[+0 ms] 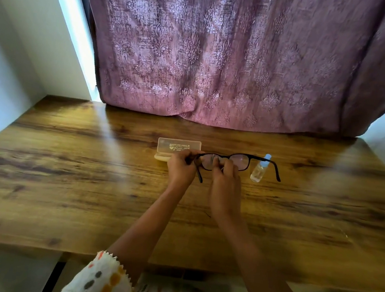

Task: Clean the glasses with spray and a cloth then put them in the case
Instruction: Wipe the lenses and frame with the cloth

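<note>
Glasses (239,162) held above wooden table (61,178), centre of frame, temples unfolded. Left hand (180,168) closed on frame's left end near hinge. Right hand (224,181) pinching left lens, pale cloth (216,159) barely visible between fingertips. Right lens and right temple stick out free to right of both hands. Clear case (178,145) behind left hand. Spray bottle (259,170) upright, right of centre, behind right temple.

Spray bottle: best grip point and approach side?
Take the spray bottle around its clear body, below the blue cap, coming from its right. It looks upright, and the glasses held in both hands crowd its left, one temple arm passing just behind it.
</note>
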